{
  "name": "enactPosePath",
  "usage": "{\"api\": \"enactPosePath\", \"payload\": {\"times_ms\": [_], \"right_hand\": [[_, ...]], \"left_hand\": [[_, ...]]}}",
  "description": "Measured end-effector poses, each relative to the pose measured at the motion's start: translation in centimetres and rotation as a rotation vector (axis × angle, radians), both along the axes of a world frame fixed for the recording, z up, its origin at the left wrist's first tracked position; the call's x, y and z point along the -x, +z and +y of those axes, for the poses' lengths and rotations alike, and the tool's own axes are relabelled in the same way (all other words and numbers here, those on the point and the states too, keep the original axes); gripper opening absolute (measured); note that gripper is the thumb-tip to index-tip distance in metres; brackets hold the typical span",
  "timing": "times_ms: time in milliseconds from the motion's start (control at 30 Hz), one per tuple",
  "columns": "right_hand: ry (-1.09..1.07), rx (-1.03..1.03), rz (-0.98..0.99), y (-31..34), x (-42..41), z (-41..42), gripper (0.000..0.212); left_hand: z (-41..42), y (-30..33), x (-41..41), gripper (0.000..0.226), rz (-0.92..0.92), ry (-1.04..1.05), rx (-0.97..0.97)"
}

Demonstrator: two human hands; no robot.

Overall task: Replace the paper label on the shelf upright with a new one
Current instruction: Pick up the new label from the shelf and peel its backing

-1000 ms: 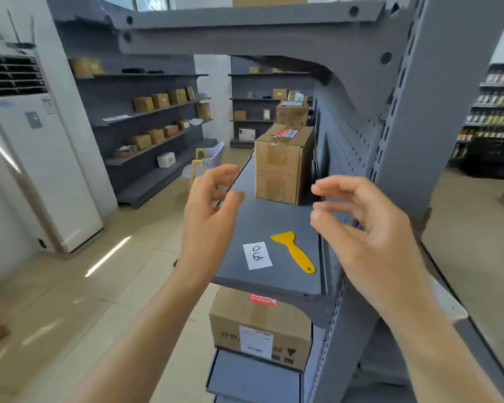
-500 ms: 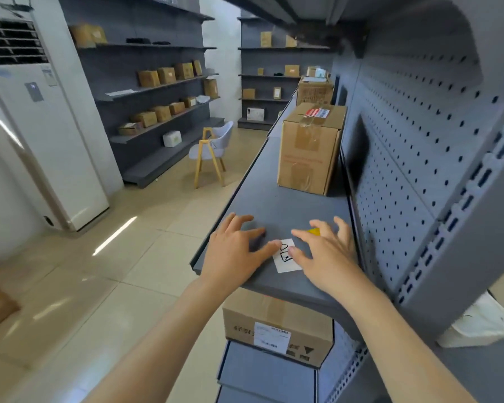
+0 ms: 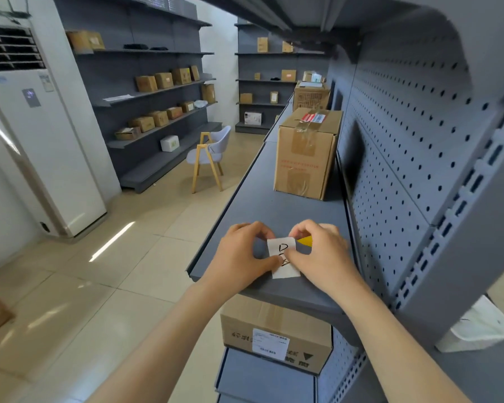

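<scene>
While both hands' fingers pinch the paper label (image 3: 282,257) over the shelf (image 3: 274,205), a taped box (image 3: 306,155) stands behind.

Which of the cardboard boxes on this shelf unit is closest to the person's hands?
The box on the lower shelf, directly beneath the hands, with a white printed label on its front. The tall taped box stands farther back on the same shelf as the hands.
</scene>
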State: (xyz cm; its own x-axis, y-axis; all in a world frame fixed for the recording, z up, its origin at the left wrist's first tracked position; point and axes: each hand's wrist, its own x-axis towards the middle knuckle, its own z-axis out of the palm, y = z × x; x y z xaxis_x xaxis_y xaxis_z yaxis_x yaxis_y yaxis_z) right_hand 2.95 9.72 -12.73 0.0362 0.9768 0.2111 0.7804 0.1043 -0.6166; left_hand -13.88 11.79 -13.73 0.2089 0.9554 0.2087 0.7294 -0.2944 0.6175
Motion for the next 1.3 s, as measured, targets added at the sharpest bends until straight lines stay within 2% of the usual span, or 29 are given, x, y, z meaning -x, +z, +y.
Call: {"api": "enactPosePath", "payload": {"times_ms": [100, 167, 233, 333, 500, 700, 933, 1300], "right_hand": [[0.015, -0.033, 0.321, 1.4, -0.1, -0.6, 0.018], [0.028, -0.102, 0.385, 2.6, -0.3, -1.5, 0.019], [0.057, -0.147, 0.441, 3.6, -0.5, -2.4, 0.019], [0.107, -0.149, 0.518, 4.9, -0.7, -3.9, 0.02], [0.156, -0.204, 0.552, 6.5, -1.1, -5.5, 0.022], [0.18, -0.24, 0.538, 7.4, -1.5, -7.2, 0.023], [0.186, -0.262, 0.506, 7.9, -1.8, -8.7, 0.024], [0.195, -0.241, 0.514, 8.4, -1.7, -9.7, 0.028]], "left_hand": [[-0.8, 1.7, 0.4, 0.014, -0.32, -0.028, 0.055], [-1.5, 3.5, 0.9, 0.004, -0.533, -0.068, 0.187], [-1.8, 5.0, 1.6, 0.018, -0.609, -0.086, 0.248], [-2.6, 6.6, 2.3, 0.026, -0.561, -0.11, 0.247], [-4.3, 8.3, 1.7, 0.021, -0.503, -0.188, 0.19], [-6.1, 9.4, 1.4, 0.02, -0.575, -0.249, 0.144], [-7.5, 10.5, 1.2, 0.032, -0.565, -0.269, 0.124], [-8.8, 11.0, 1.3, 0.032, -0.539, -0.288, 0.112]]}}
